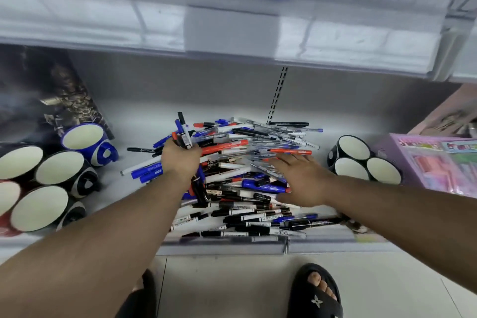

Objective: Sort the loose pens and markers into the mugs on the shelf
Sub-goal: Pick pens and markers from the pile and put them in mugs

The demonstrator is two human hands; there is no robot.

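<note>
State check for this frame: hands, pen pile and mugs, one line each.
left hand: grips a bunch of pens, above the pile
right hand: fingers straight, flat on the pile
pen pile: loose, unsorted on the shelf
blue mug: empty
left mugs: look empty
right mugs: look empty
</note>
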